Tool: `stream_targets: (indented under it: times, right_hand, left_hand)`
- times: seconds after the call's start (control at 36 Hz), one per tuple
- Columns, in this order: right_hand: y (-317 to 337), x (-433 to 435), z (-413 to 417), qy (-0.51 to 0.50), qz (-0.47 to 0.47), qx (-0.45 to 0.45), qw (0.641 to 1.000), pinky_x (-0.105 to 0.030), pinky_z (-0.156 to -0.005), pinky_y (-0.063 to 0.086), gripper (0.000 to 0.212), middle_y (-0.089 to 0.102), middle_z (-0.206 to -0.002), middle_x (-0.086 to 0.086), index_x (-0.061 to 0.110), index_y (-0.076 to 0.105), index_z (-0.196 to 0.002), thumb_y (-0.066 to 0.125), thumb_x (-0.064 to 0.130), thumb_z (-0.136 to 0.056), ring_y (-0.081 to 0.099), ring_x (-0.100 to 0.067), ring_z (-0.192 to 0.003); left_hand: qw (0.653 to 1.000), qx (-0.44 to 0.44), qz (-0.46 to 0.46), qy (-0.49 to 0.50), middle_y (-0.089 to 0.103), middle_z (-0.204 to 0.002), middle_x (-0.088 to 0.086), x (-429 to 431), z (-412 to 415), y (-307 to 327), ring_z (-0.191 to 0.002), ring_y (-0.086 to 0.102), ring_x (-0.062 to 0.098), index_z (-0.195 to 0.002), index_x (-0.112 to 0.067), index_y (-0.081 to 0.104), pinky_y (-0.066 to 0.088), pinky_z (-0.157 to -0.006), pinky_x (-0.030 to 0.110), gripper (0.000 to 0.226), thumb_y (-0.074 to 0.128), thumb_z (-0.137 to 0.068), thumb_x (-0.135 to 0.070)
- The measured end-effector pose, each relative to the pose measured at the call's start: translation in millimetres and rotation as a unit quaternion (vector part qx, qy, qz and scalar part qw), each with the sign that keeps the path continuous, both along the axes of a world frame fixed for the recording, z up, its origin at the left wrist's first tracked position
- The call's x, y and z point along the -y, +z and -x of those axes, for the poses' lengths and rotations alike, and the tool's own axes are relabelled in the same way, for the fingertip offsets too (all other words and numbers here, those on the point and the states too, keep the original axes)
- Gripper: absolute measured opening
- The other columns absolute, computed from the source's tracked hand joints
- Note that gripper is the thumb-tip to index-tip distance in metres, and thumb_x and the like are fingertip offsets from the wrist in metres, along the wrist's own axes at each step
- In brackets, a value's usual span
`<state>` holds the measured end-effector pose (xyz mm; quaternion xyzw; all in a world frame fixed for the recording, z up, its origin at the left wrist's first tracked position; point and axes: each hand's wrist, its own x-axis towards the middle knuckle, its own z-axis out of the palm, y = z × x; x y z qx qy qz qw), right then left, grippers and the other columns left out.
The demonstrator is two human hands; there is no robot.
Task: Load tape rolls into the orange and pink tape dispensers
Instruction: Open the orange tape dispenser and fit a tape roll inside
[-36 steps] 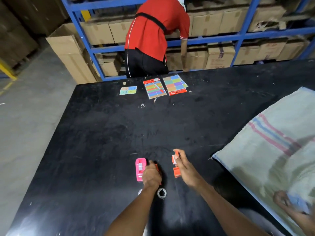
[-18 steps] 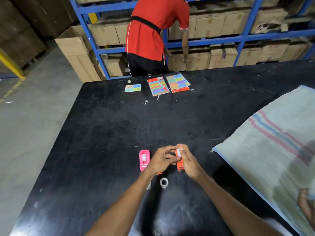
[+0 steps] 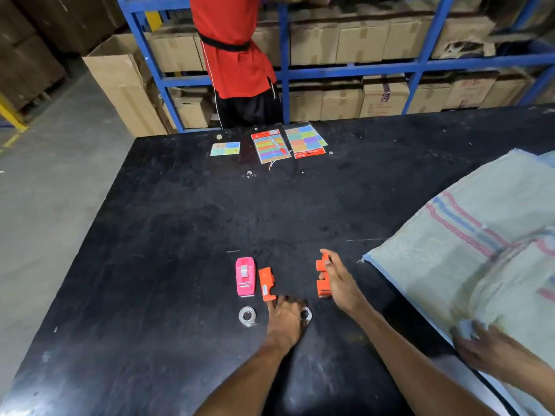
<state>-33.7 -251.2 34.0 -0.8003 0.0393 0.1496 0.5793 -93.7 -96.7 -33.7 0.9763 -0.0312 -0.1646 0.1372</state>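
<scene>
I have the black table [image 3: 150, 235] filling most of my view, with a striped woven sack [image 3: 468, 250] along its right side. Near my edge the pink dispenser [image 3: 245, 276] lies flat with a roll seated in it, its long axis running away from me. Just right of it lies one orange half [image 3: 266, 283], parallel to the pink one. The other orange half [image 3: 323, 279] is clamped in my right hand [image 3: 341, 285], thumb and fingers closed along its side, long axis also pointing away.

My left hand [image 3: 285, 316] is palm-down on the table, fingers curled together over a tape roll [image 3: 306, 313] that peeks out at its right edge; whether they grip it I cannot tell. A second roll [image 3: 247, 316] sits free just left of that hand, below the pink dispenser. The covered roll lies between my two hands, nearer the left, so I judge the left should carry it right and forward to the held half.

Half a second ago both hands met on the orange dispenser; now it is split and the hands are apart.
</scene>
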Motion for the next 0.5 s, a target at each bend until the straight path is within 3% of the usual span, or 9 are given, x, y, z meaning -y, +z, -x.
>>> stream_targets:
  times: [0.14,0.19,0.28,0.42,0.5]
  right_hand:
    - [-6,2,6,0.019,0.018,0.007,1.0,-0.039,-0.073,0.059,0.029,0.064,-0.101,-0.012,0.048,0.046,-0.128,0.03,0.039,-0.105,0.059,-0.012,-0.077]
    - [-7,1,8,0.027,0.022,0.008,0.999,-0.036,-0.074,0.058,0.03,0.064,-0.098,-0.01,0.047,0.045,-0.129,0.029,0.039,-0.106,0.059,-0.011,-0.078]
    - [-9,2,11,0.032,0.015,0.005,0.999,-0.029,-0.067,0.056,0.03,0.06,-0.088,-0.004,0.043,0.045,-0.131,0.03,0.037,-0.106,0.058,-0.011,-0.075]
    - [-19,0,11,0.042,-0.011,-0.027,0.999,-0.035,-0.064,0.059,0.031,0.055,-0.088,-0.006,0.045,0.045,-0.131,0.032,0.032,-0.106,0.056,-0.016,-0.072]
    - [-25,-4,13,0.059,-0.002,-0.055,0.997,-0.041,-0.068,0.06,0.033,0.055,-0.088,-0.004,0.044,0.042,-0.135,0.033,0.03,-0.106,0.056,-0.015,-0.072]
  left_hand:
    - [0.999,0.029,-0.038,0.014,0.071,-0.092,-0.003,13,3,-18,-0.093,0.063,0.026,-0.09,-0.026,0.068,0.049,-0.083,0.047,0.03,0.071,-0.06,-0.03]
    - [0.999,0.037,-0.036,0.017,0.071,-0.086,-0.006,14,4,-23,-0.086,0.066,0.023,-0.086,-0.029,0.068,0.052,-0.075,0.043,0.036,0.077,-0.051,-0.032]
    - [0.998,0.05,-0.024,0.021,0.069,-0.092,-0.006,14,4,-23,-0.089,0.065,0.024,-0.092,-0.031,0.065,0.052,-0.074,0.043,0.044,0.08,-0.05,-0.034]
    - [0.993,0.065,0.021,0.091,0.057,-0.116,-0.001,-3,12,-14,-0.105,0.055,0.026,-0.113,-0.027,0.051,0.047,-0.082,0.042,0.046,0.069,-0.072,-0.036]
    - [0.977,0.077,0.103,0.169,0.049,-0.119,0.0,-23,26,-18,-0.098,0.053,0.025,-0.12,-0.024,0.046,0.049,-0.084,0.04,0.052,0.066,-0.072,-0.021]
